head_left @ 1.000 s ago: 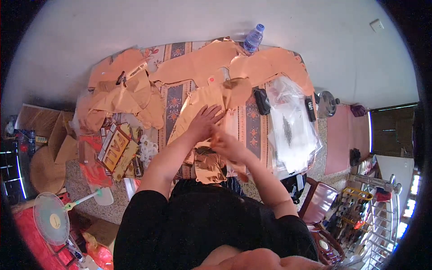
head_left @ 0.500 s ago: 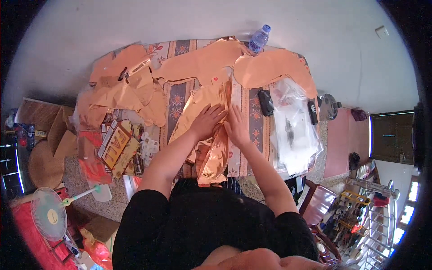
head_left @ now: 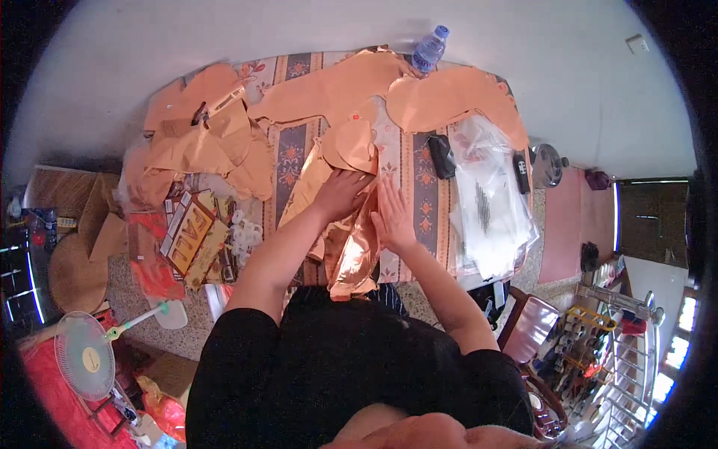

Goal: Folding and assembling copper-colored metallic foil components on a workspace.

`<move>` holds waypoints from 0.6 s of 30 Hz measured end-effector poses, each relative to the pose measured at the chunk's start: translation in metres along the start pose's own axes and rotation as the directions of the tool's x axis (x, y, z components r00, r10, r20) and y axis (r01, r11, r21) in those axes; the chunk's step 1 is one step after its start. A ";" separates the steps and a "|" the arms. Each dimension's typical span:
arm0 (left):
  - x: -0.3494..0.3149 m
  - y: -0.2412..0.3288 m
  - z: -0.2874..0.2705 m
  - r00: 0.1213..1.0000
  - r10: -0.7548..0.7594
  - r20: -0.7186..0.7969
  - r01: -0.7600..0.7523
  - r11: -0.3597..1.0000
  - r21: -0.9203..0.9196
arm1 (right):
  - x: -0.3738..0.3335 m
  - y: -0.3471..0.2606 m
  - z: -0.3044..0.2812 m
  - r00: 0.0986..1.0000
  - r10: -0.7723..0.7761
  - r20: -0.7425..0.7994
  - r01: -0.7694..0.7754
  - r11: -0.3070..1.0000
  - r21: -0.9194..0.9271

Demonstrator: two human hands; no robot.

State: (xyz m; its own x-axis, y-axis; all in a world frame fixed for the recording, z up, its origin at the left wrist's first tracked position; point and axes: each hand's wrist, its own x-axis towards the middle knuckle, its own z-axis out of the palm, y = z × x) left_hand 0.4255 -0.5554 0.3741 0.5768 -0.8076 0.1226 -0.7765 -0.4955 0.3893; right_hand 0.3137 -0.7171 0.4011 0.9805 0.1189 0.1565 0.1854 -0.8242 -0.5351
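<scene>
A long strip of shiny orange-gold sheet (head_left: 357,254) lies on the patterned table cover (head_left: 419,191) in front of me. My left hand (head_left: 341,194) rests flat on its upper part, fingers spread. My right hand (head_left: 392,215) presses flat along the strip's right edge, fingers together and pointing away from me. Neither hand grips anything. A rounded orange paper piece (head_left: 351,142) lies just beyond my left hand.
Large orange paper cut-outs (head_left: 449,97) cover the far table, with a water bottle (head_left: 429,51) at the back. Clear plastic bags (head_left: 486,202) and a black object (head_left: 441,156) lie to the right. Crumpled brown paper (head_left: 202,150), boxes and a fan (head_left: 86,352) are at the left.
Both hands moved from being bunched over the sheet to lying flat on it; the sheet now lies stretched out lengthwise toward me.
</scene>
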 end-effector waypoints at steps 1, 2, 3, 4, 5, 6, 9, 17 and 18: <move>0.002 0.000 -0.001 1.000 0.001 -0.002 -0.001 1.000 0.012 | -0.001 0.000 0.008 0.996 0.012 0.092 -0.006 0.998 -0.059; 0.003 0.001 -0.001 1.000 0.003 -0.005 -0.003 1.000 0.023 | -0.005 0.001 0.013 0.996 0.020 0.092 -0.015 0.998 -0.058; 0.002 0.003 -0.001 0.997 -0.070 -0.015 0.069 0.997 -0.035 | -0.010 0.001 0.018 0.996 -0.050 0.077 0.055 0.996 -0.066; -0.005 -0.009 0.014 0.980 -0.185 -0.068 0.173 0.973 -0.152 | -0.008 -0.005 0.021 0.987 -0.144 0.069 0.149 0.987 -0.068; -0.004 -0.014 0.018 0.983 -0.178 -0.044 0.171 0.977 -0.125 | -0.007 -0.009 0.022 0.990 -0.113 0.079 0.121 0.987 -0.105; -0.004 -0.018 0.022 0.985 -0.172 -0.020 0.169 0.981 -0.097 | -0.006 -0.011 0.022 0.991 -0.110 0.081 0.118 0.988 -0.102; 0.004 -0.009 0.013 0.992 -0.119 0.036 0.120 0.992 -0.045 | -0.009 -0.008 0.022 0.994 -0.060 0.092 0.074 0.986 -0.149; -0.001 -0.012 0.014 1.000 -0.005 0.017 0.002 0.988 0.153 | -0.008 -0.012 0.026 0.990 -0.015 0.142 0.047 0.973 -0.225; 0.000 -0.011 0.012 0.999 -0.048 0.017 0.047 0.998 0.052 | -0.008 -0.013 0.026 0.990 -0.016 0.139 0.048 0.973 -0.227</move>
State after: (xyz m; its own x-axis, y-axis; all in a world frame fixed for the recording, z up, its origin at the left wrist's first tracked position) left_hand 0.4305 -0.5537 0.3592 0.6090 -0.7882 0.0886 -0.7606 -0.5487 0.3470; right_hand 0.3055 -0.6932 0.3855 0.9770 0.2078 0.0485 0.2122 -0.9216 -0.3250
